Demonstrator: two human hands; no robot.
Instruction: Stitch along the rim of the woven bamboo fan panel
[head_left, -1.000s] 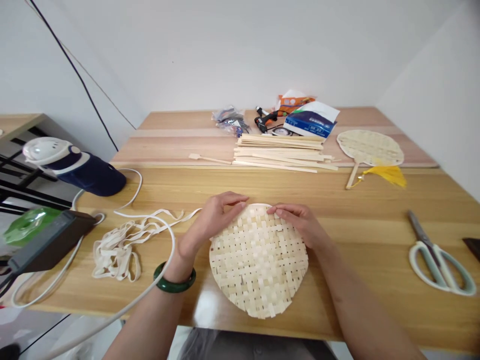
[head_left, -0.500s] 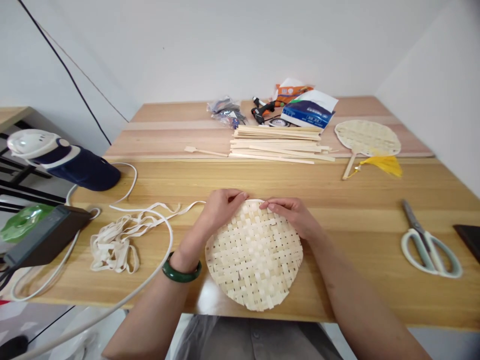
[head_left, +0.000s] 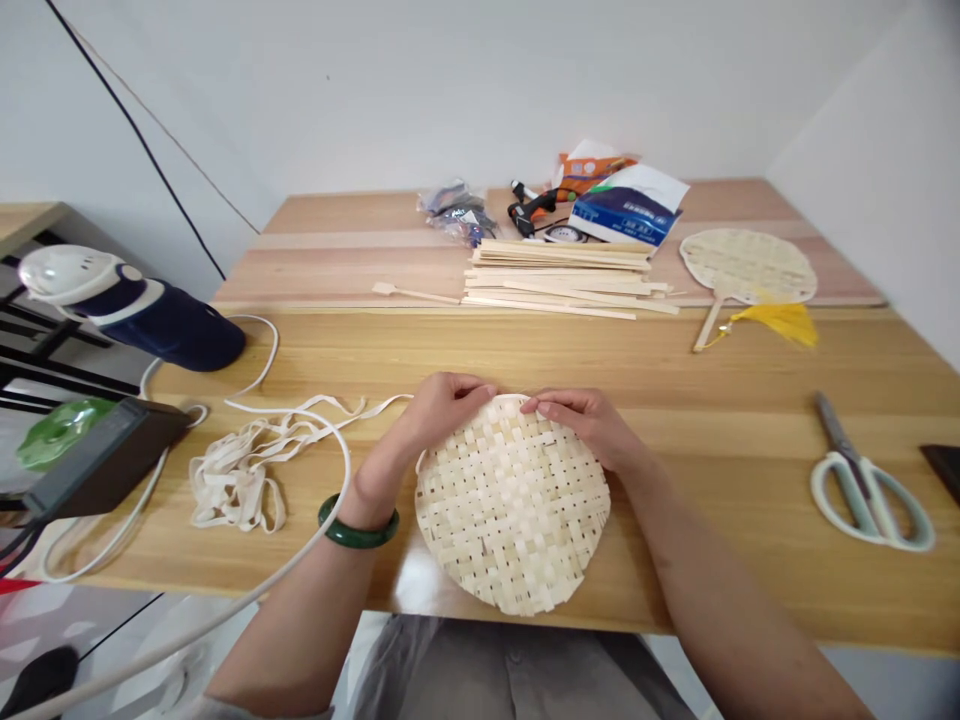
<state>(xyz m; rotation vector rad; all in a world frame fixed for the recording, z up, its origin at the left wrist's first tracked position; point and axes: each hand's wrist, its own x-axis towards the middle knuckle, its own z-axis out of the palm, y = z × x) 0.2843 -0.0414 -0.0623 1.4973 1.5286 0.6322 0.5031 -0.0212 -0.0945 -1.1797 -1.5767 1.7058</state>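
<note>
A round woven bamboo panel [head_left: 511,510] lies flat on the wooden table [head_left: 675,380] right in front of me. My left hand [head_left: 442,408] curls over the panel's far left edge, where a white ribbon [head_left: 240,470] runs along the rim. My right hand [head_left: 581,420] rests on the far right edge, fingers pressed together on the weave. The fingertips of both hands nearly meet at the top of the panel. A green bangle [head_left: 356,525] sits on my left wrist.
Scissors [head_left: 862,480] lie at the right. A stack of bamboo strips [head_left: 562,285], a finished fan with yellow tassel [head_left: 750,275], a glue gun and packets sit at the back. A blue and white appliance [head_left: 127,310], its white cord and a dark box are at the left.
Both hands stay on the panel's top edge with only small shifts. The view has shifted slightly.
</note>
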